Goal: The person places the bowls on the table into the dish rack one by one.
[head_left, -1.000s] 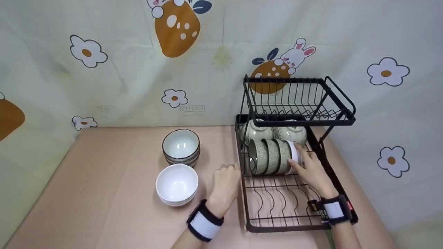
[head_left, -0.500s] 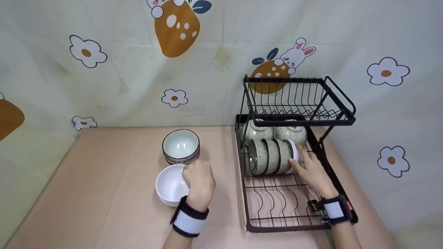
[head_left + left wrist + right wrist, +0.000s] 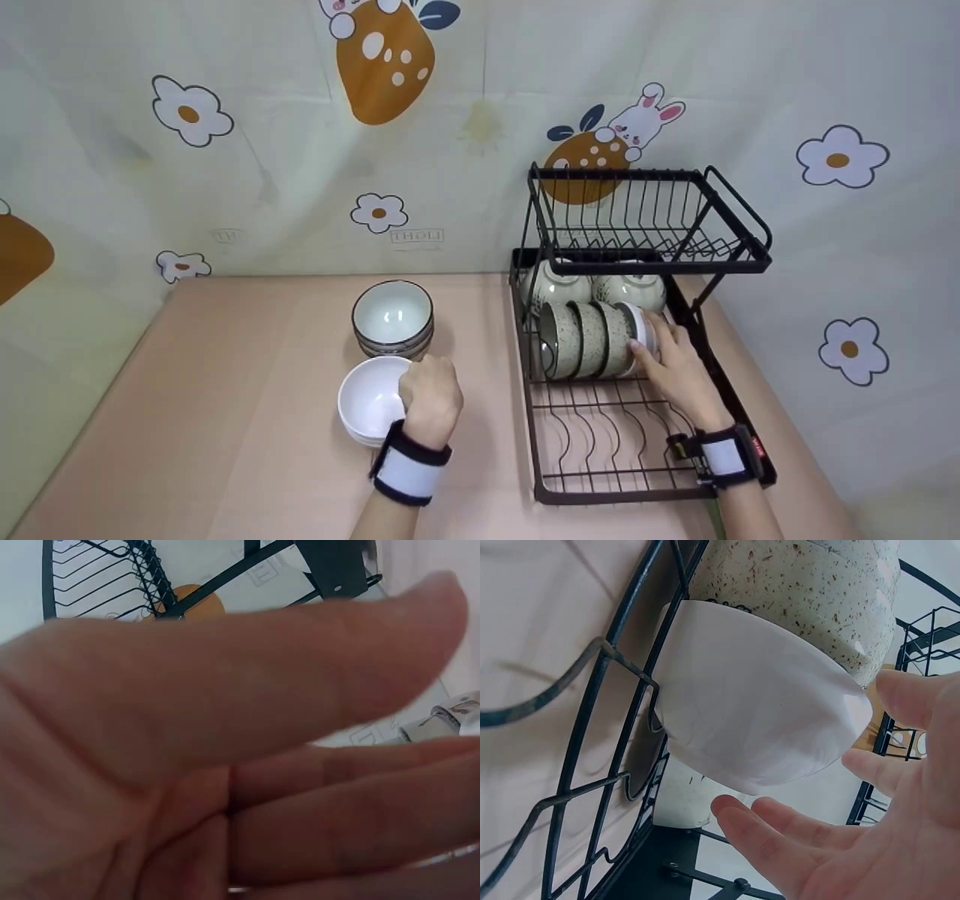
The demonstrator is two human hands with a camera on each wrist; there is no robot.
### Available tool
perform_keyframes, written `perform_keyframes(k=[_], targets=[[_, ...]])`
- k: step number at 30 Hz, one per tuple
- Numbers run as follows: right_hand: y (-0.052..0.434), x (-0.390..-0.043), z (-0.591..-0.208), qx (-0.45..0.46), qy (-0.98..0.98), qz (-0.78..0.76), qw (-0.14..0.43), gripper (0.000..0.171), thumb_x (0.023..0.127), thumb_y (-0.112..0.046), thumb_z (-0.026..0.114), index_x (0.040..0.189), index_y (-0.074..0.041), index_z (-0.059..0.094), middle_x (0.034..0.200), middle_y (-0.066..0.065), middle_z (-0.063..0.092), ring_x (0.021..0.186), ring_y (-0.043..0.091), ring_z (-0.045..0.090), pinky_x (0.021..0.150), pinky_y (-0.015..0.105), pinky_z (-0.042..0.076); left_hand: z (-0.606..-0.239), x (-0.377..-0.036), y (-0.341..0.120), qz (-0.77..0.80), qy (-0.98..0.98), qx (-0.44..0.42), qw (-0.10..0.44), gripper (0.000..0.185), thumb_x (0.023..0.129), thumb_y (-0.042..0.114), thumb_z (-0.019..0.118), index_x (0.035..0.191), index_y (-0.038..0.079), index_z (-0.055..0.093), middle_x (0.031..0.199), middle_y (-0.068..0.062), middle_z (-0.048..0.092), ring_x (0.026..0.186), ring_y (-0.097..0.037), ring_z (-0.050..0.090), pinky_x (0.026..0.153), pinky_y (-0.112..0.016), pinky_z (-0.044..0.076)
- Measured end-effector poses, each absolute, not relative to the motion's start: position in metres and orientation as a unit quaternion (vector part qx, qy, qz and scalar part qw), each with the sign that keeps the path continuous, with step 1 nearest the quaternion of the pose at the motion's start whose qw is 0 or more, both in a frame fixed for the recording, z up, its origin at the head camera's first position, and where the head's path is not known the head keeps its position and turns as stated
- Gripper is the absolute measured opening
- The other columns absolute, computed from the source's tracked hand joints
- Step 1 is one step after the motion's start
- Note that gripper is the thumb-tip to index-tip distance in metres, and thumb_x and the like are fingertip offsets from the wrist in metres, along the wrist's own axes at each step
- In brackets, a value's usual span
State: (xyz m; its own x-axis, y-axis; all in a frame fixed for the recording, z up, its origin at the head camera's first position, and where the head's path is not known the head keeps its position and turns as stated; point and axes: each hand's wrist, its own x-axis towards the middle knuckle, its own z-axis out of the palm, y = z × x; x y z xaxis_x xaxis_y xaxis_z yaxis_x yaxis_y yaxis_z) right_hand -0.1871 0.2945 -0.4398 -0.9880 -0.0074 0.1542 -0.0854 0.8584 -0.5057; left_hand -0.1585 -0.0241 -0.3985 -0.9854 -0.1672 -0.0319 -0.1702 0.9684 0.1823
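In the head view my left hand (image 3: 431, 394) is over the right side of a stack of white bowls (image 3: 367, 397), hiding part of its rim. The left wrist view shows its thumb (image 3: 300, 675) straight and apart from the fingers, with no bowl seen between them. My right hand (image 3: 679, 371) is at a white bowl (image 3: 757, 697) standing on edge in the black dish rack (image 3: 536, 450). Its fingers are spread around that bowl's outside, not wrapped tightly. Pressed against the white bowl is a row of speckled bowls (image 3: 592, 341), also on edge.
Behind the speckled row, two patterned bowls (image 3: 559, 289) lie upside down. The rack's upper tier (image 3: 645, 225) overhangs them. A stack of dark-rimmed bowls (image 3: 392, 315) stands behind the white stack on the table (image 3: 225, 390). Curved wire dividers (image 3: 615, 435) fill the rack's front.
My left hand has moved left from beside the rack to the white stack. The right hand has shifted only slightly, and its white bowl has tilted a little against the speckled row.
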Motion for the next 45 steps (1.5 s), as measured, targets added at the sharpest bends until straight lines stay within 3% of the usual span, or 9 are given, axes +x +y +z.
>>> perform_keyframes(k=[11,18,22,28,37,45], targets=[[0.295,-0.187,-0.440,0.026,-0.961,0.266,0.071,0.062,0.097,-0.047,0.044,0.147,-0.013,0.029,0.132,0.033,0.040,0.106,0.054,0.053,0.081,0.065,0.048,-0.401,-0.161,-0.025,0.049,0.996,-0.079,0.007,0.017,0.086,0.006,0.058,0.085,0.007,0.075,0.088,-0.011,0.074,0.079,-0.026,0.070,0.060,-0.037,0.055],[0.295,-0.186,-0.441,0.027,-0.962,0.263,0.071,0.062,0.097,-0.047,0.043,0.147,-0.013,0.029,0.132,0.032,0.040,0.097,0.044,0.058,0.080,0.063,0.048,-0.395,-0.157,-0.028,0.015,0.998,-0.065,-0.003,0.014,0.084,0.007,0.060,0.085,0.007,0.075,0.084,-0.008,0.074,0.076,-0.024,0.070,0.060,-0.033,0.054],[0.295,-0.186,-0.441,0.026,-0.961,0.265,0.072,0.062,0.098,-0.047,0.043,0.147,-0.012,0.029,0.134,0.032,0.039,0.104,0.051,0.055,0.083,0.065,0.047,-0.391,-0.154,-0.030,0.013,0.997,-0.066,-0.022,0.012,0.083,0.007,0.062,0.082,0.008,0.075,0.080,-0.007,0.073,0.073,-0.023,0.070,0.058,-0.032,0.053],[0.295,-0.187,-0.439,0.023,-0.961,0.267,0.071,0.063,0.098,-0.046,0.042,0.148,-0.011,0.028,0.137,0.035,0.036,0.113,0.057,0.049,0.088,0.068,0.044,-0.385,-0.146,-0.032,0.019,0.995,-0.061,-0.078,0.012,0.080,0.005,0.063,0.078,0.008,0.075,0.077,-0.007,0.072,0.071,-0.024,0.070,0.056,-0.035,0.052],[0.292,-0.187,-0.438,0.024,-0.956,0.273,0.105,0.057,0.098,-0.034,0.049,0.145,-0.007,0.034,0.136,0.035,0.036,0.115,0.056,0.047,0.089,0.067,0.044,-0.374,-0.126,-0.027,0.005,0.980,-0.024,-0.198,0.006,0.070,0.002,0.070,0.066,0.007,0.071,0.065,-0.006,0.069,0.059,-0.023,0.066,0.049,-0.034,0.049],[0.288,-0.184,-0.432,0.038,-0.949,0.283,0.136,0.051,0.097,-0.027,0.052,0.141,-0.004,0.040,0.135,0.032,0.037,0.119,0.051,0.044,0.091,0.064,0.043,-0.367,-0.112,-0.024,0.008,0.958,0.057,-0.282,0.016,0.063,-0.003,0.072,0.059,0.008,0.061,0.055,-0.003,0.062,0.051,-0.023,0.061,0.041,-0.035,0.043]])
